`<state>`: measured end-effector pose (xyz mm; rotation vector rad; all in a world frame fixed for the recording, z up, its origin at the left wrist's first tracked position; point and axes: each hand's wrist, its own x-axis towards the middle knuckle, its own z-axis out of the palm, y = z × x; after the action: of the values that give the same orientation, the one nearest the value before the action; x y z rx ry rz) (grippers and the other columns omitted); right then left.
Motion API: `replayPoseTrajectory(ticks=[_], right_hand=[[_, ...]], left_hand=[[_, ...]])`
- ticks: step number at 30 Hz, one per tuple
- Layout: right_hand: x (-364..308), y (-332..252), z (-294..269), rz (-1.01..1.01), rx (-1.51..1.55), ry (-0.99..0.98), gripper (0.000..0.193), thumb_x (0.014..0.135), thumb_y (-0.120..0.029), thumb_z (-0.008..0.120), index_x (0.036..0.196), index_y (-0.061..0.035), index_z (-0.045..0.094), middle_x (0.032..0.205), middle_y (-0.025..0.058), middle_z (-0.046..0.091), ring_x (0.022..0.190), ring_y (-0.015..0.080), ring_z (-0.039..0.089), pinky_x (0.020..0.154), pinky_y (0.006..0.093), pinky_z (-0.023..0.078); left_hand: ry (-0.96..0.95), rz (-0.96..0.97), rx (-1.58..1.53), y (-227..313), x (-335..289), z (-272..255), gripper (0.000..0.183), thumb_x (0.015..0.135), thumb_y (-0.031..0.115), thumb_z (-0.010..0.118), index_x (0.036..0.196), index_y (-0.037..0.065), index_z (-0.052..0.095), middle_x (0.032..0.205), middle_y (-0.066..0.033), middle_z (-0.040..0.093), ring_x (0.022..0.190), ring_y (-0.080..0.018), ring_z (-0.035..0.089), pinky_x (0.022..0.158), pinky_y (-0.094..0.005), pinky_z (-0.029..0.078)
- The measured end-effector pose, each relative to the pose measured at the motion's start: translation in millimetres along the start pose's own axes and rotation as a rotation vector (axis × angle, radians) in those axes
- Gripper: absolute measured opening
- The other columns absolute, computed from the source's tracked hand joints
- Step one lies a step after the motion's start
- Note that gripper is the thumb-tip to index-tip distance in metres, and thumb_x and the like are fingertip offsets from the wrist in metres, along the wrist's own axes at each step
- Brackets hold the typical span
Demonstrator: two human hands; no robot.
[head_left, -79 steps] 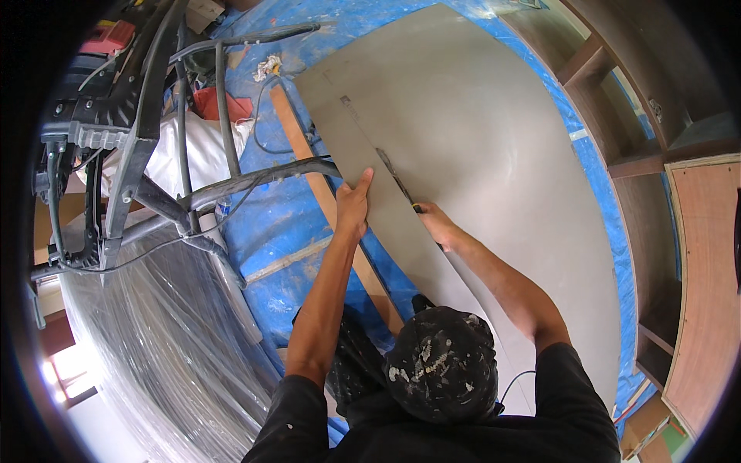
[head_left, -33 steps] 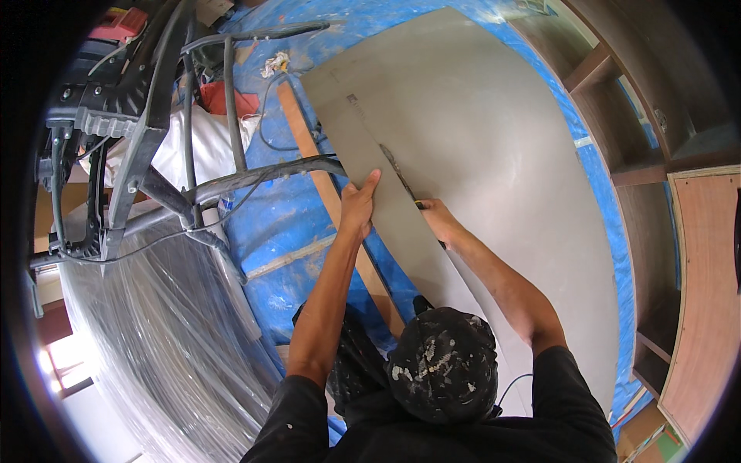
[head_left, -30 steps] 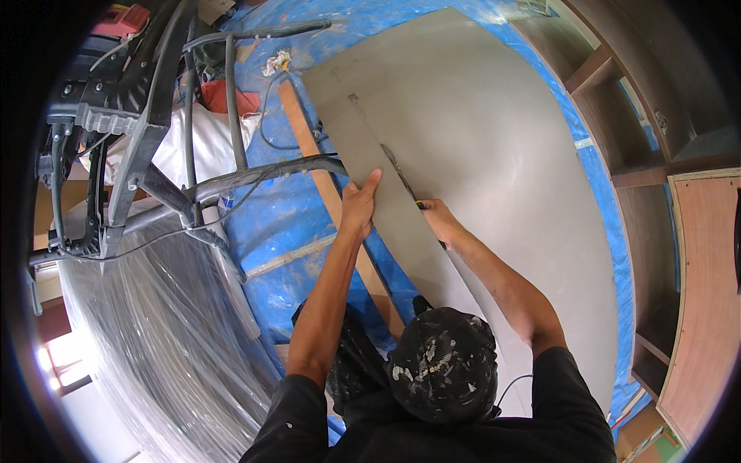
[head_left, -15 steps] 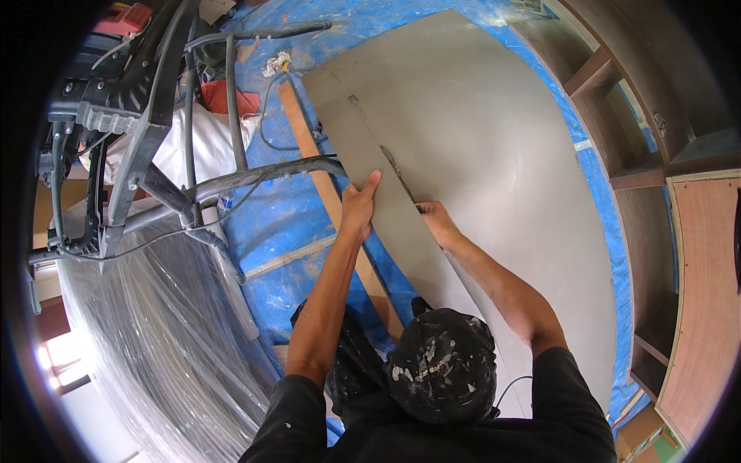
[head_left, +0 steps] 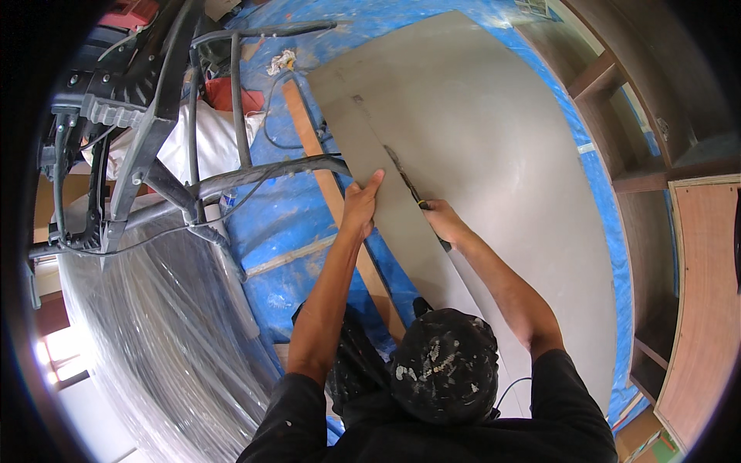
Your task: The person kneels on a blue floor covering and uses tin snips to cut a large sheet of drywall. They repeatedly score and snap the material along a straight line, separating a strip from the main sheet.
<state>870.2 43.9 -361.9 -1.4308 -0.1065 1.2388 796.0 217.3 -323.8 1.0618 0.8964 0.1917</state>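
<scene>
A large grey board (head_left: 494, 154) lies in front of me, with a long cut line down its left part. My left hand (head_left: 361, 204) grips the left edge of the board's narrow strip (head_left: 409, 239), thumb on top and the other fingers partly hidden beneath. My right hand (head_left: 446, 221) is closed around the black-and-yellow handle of a hand saw (head_left: 403, 174). Its narrow dark blade lies along the cut, pointing away from me; how deep it sits I cannot tell.
Blue sheeting (head_left: 266, 220) covers the floor. A wooden batten (head_left: 332, 193) runs beside the board's left edge. At left stand a black metal frame (head_left: 239, 100) with a cable and a plastic-wrapped bulk (head_left: 162, 332). Brown wooden shelving (head_left: 629, 127) lines the right side.
My right hand has shifted slightly with the saw, and more of the yellow-and-black handle shows. My left hand keeps its grip on the board. The whole view has shifted a little.
</scene>
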Motion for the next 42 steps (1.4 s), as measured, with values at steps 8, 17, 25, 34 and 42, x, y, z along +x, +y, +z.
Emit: replayPoseTrajectory(ticks=[8, 17, 25, 34, 42], right_hand=[[7, 10, 1, -0.03, -0.049, 0.034, 0.028, 0.092, -0.025, 0.065, 0.089, 0.0021, 0.074, 0.073, 0.005, 0.069, 0.06, 0.0113, 0.057, 0.055, 0.0289, 0.044], [6, 13, 1, -0.064, -0.082, 0.058, 0.02, 0.093, -0.016, 0.066, 0.094, 0.0014, 0.074, 0.078, 0.0052, 0.072, 0.066, 0.0105, 0.064, 0.059, 0.0274, 0.05], [5, 11, 0, -0.06, -0.055, 0.052, 0.024, 0.092, -0.021, 0.066, 0.097, 0.001, 0.075, 0.078, 0.0048, 0.071, 0.067, 0.0127, 0.063, 0.063, 0.0291, 0.049], [4, -13, 8, 0.005, -0.053, -0.026, 0.026, 0.095, -0.02, 0.061, 0.106, 0.0023, 0.071, 0.093, 0.0116, 0.072, 0.078, 0.0176, 0.069, 0.067, 0.0314, 0.054], [9, -5, 6, -0.031, -0.057, -0.001, 0.022, 0.095, -0.016, 0.063, 0.102, 0.0027, 0.072, 0.087, 0.009, 0.073, 0.071, 0.0147, 0.068, 0.062, 0.0299, 0.053]], left_hand=[[0.044, 0.006, -0.009, -2, 2, 1, 0.046, 0.094, 0.029, 0.074, 0.116, -0.007, 0.055, 0.107, -0.0144, 0.067, 0.09, -0.0204, 0.068, 0.075, -0.0345, 0.059], [0.042, -0.01, 0.015, -7, 3, -3, 0.045, 0.094, 0.031, 0.074, 0.121, -0.001, 0.057, 0.11, -0.0092, 0.068, 0.092, -0.018, 0.068, 0.076, -0.0347, 0.059], [0.001, 0.015, 0.018, 0, -2, 2, 0.046, 0.095, 0.034, 0.072, 0.124, 0.001, 0.057, 0.11, -0.0083, 0.068, 0.094, -0.0185, 0.067, 0.079, -0.0355, 0.058], [0.004, 0.031, 0.002, 1, -7, 2, 0.038, 0.096, 0.028, 0.071, 0.117, -0.002, 0.059, 0.105, -0.009, 0.069, 0.088, -0.0171, 0.067, 0.074, -0.0325, 0.058], [-0.002, 0.037, -0.025, -2, -6, 3, 0.036, 0.097, 0.025, 0.07, 0.116, -0.003, 0.059, 0.104, -0.0101, 0.069, 0.085, -0.0168, 0.068, 0.073, -0.0318, 0.058]])
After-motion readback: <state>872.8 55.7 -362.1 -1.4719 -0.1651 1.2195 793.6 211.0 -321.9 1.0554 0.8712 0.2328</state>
